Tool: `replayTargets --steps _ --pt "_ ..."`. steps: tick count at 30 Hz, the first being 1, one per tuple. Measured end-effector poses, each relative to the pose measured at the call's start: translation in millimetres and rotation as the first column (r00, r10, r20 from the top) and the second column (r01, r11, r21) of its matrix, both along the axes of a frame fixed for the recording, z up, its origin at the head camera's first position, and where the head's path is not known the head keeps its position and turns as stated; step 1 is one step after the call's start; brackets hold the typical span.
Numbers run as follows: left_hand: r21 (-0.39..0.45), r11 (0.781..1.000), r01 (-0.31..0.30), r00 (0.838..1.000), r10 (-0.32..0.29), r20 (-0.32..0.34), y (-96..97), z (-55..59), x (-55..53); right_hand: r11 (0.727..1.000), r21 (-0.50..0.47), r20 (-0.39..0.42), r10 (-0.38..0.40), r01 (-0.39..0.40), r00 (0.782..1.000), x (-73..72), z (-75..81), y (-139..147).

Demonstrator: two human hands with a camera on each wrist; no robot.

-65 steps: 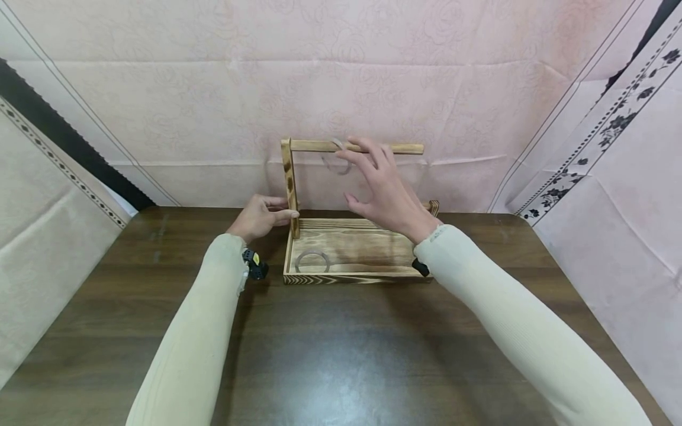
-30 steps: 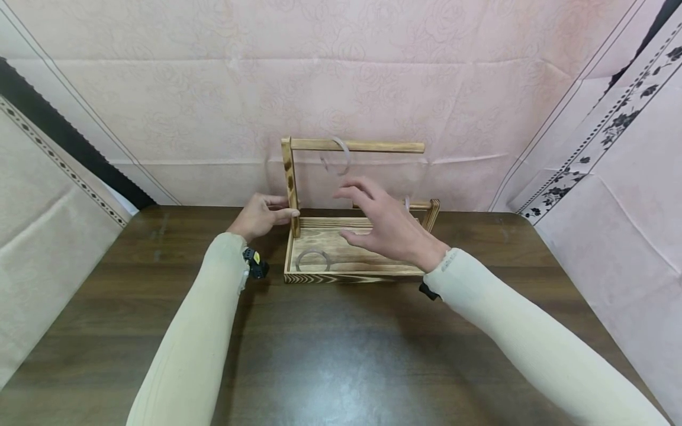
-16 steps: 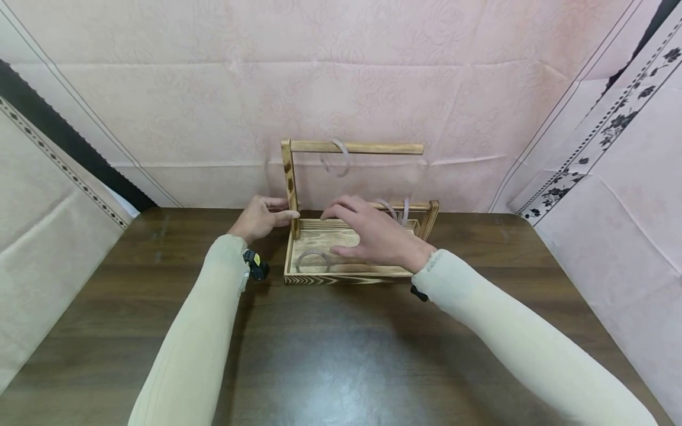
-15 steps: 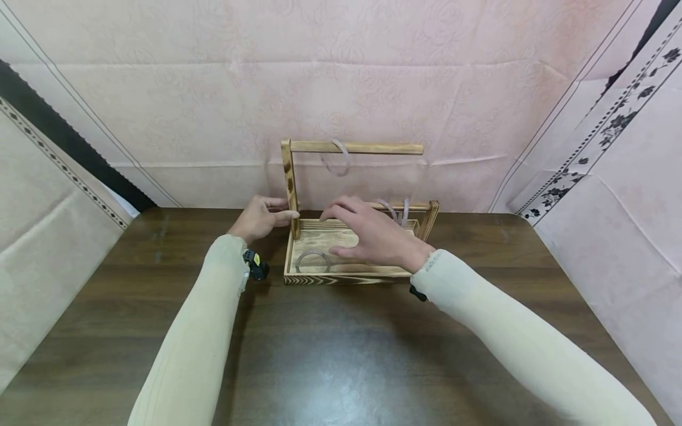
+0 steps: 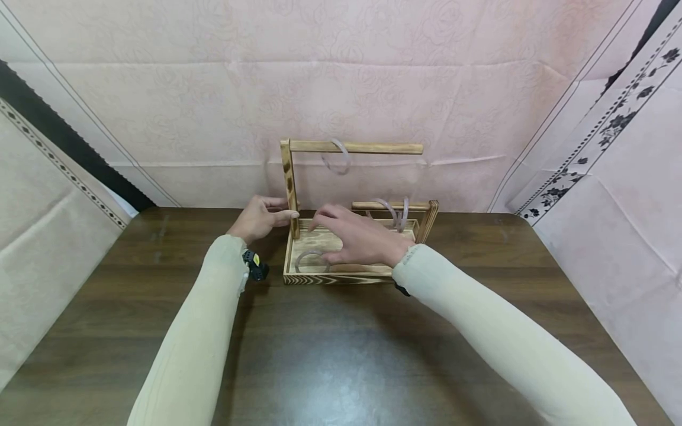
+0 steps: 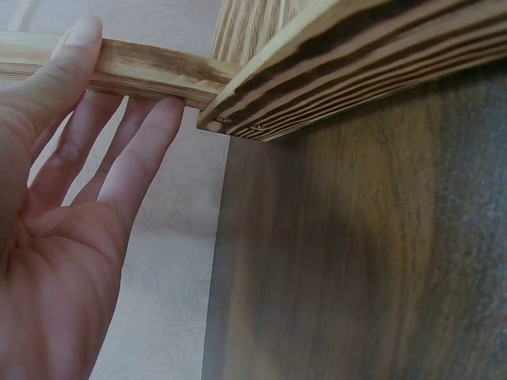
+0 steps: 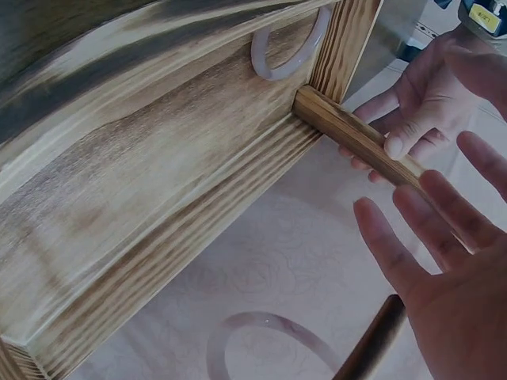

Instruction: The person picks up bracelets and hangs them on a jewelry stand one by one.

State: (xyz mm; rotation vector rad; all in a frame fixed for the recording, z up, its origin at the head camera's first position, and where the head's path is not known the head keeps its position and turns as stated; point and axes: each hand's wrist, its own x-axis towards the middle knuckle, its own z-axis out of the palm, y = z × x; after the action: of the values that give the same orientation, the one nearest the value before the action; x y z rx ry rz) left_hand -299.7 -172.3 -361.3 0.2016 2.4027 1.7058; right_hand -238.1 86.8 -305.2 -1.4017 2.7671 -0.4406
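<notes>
My left hand pinches the upright post of a wooden display stand, thumb on one side and fingers on the other, also plain in the left wrist view on the post. Over the stand's tray hovers my right hand, fingers spread and holding nothing. Its thumb overlaps a pale translucent bangle that lies at the tray's left end. The right wrist view shows that bangle whole, apart from the fingers. Another bangle hangs on the long upper bar.
Two more bangles hang on the short lower bar, one of them a lavender bangle near the right post. The stand sits at the back of a dark wooden table, before a pale pink cloth.
My right hand has come down from beside the upper bar's bangle and moved left over the tray, uncovering the lower bar with its bangles. The left hand stays on the post.
</notes>
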Motion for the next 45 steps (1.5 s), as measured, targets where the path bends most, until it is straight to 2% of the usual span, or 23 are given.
replayTargets --steps 6,12,19,26,31,39,45 --pt "-0.014 1.0 0.003 0.999 -0.004 -0.034 -0.4 -3.1 -3.7 0.998 0.061 0.02 -0.011 0.009 1.0 -5.1 -1.4 -8" --pt "-0.01 1.0 -0.002 0.999 0.002 -0.052 -0.8 -2.3 -2.9 0.999 0.053 0.035 -0.002 0.0 0.999 -12.8 -5.1 -15" --pt "-0.008 1.0 0.007 1.0 -0.008 -0.03 0.3 3.6 0.3 0.997 0.077 0.072 -0.018 0.012 0.997 -19.7 -9.7 -21" --pt "-0.023 1.0 0.005 0.999 -0.006 -0.045 -2.1 -2.3 -5.4 0.995 0.099 0.111 0.002 -0.013 0.994 -24.0 -14.4 -29" --pt "-0.026 1.0 0.004 0.998 -0.006 -0.056 -2.9 -3.0 -5.6 0.995 0.101 0.125 -0.007 -0.006 0.992 -26.3 -18.6 -32" --pt "-0.009 1.0 0.007 0.999 -0.008 -0.035 -0.1 -0.4 -2.0 0.988 0.154 0.22 -0.04 0.005 0.975 -25.9 -22.2 -34" --pt "-0.003 1.0 0.009 1.0 -0.01 -0.029 0.2 -0.2 -1.5 0.982 0.186 0.211 -0.016 -0.024 0.977 -27.4 -25.5 -41"
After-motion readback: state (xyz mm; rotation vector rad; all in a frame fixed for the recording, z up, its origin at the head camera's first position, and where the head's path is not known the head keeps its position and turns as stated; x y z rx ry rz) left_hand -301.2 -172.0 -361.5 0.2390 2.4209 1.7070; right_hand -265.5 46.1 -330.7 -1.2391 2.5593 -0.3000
